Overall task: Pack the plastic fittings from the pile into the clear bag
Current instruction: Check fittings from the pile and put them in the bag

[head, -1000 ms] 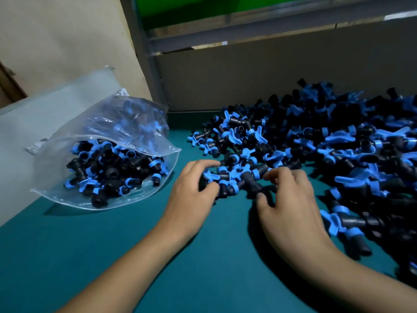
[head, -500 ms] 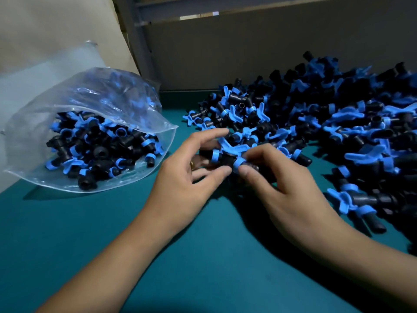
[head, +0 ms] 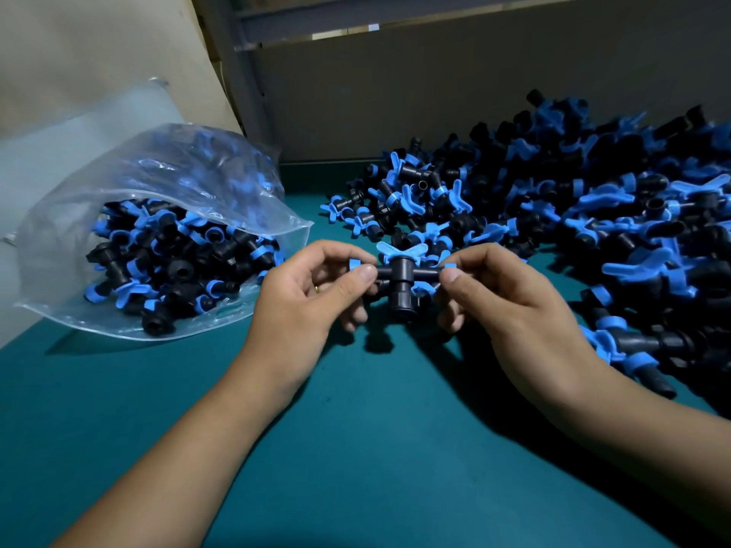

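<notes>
A black plastic fitting (head: 402,278) with blue end rings and a blue winged handle hangs above the teal table between my hands. My left hand (head: 312,294) pinches its left end between thumb and forefinger. My right hand (head: 510,298) pinches its right end the same way. More fittings seem to be tucked under my fingers, partly hidden. The big pile of black and blue fittings (head: 573,215) spreads across the right and back of the table. The clear bag (head: 79,215) lies open on the left, holding several fittings.
The teal table (head: 356,448) runs toward me between my forearms. A grey board wall (head: 455,100) stands behind the pile. A grey metal post (head: 237,73) rises behind the bag, with a pale panel (head: 79,53) at the far left.
Both hands have lifted out of the pile's near edge and drawn toward me. They now hold one fitting by its ends above the table, where before they were gathering fittings on the surface.
</notes>
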`<action>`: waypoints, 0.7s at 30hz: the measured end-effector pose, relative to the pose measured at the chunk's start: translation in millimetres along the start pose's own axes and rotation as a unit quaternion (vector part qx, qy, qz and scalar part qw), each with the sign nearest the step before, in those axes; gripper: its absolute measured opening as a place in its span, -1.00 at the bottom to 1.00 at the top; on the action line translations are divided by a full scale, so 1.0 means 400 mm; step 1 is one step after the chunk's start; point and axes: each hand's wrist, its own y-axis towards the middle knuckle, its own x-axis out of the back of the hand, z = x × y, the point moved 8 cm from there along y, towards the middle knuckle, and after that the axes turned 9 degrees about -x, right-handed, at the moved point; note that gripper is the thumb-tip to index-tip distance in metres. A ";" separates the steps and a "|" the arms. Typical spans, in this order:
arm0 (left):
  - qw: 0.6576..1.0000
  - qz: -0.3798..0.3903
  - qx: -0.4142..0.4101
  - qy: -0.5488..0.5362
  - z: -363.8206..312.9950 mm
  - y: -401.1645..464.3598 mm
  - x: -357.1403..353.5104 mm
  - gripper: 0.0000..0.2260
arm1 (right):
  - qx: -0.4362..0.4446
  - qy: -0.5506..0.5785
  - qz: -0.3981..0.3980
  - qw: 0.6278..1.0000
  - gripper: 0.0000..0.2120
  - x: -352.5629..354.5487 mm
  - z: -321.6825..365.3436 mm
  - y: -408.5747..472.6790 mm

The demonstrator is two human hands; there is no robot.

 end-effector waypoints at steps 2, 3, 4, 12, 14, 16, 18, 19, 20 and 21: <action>1.000 -0.003 0.015 -0.016 0.004 0.001 0.003 -0.88 | -0.003 0.006 -0.002 1.000 -0.82 0.005 -0.003 -0.001; 1.000 -0.003 0.018 -0.019 0.005 0.001 0.002 -0.89 | -0.005 0.004 0.000 1.000 -0.81 0.005 -0.004 -0.002; 1.000 -0.004 0.020 -0.022 0.005 0.001 0.001 -0.89 | -0.007 0.002 -0.001 1.000 -0.80 0.005 -0.004 -0.002; 0.999 0.004 0.015 -0.048 0.007 0.003 0.008 -0.90 | 0.001 -0.003 -0.005 1.000 -0.95 0.006 0.008 -0.005; 0.999 0.006 -0.003 -0.047 0.005 0.007 0.010 -0.83 | 0.027 -0.037 -0.010 0.999 -0.77 0.005 0.026 -0.009; 0.999 0.006 -0.013 -0.042 0.007 0.009 0.013 -0.78 | 0.039 -0.057 -0.015 0.998 -0.70 0.008 0.037 -0.013; 0.999 0.016 -0.020 -0.027 0.008 0.009 0.013 -0.77 | 0.036 -0.062 -0.021 0.997 -0.70 0.012 0.039 -0.016; 0.999 0.020 -0.020 -0.021 0.008 0.008 0.013 -0.77 | 0.035 -0.060 -0.023 0.997 -0.70 0.015 0.037 -0.016; 0.999 0.025 -0.017 -0.021 0.008 0.008 0.013 -0.78 | 0.032 -0.058 -0.025 0.997 -0.70 0.015 0.036 -0.016; 0.999 0.028 -0.012 -0.026 0.008 0.007 0.012 -0.80 | 0.029 -0.055 -0.023 0.998 -0.70 0.015 0.034 -0.016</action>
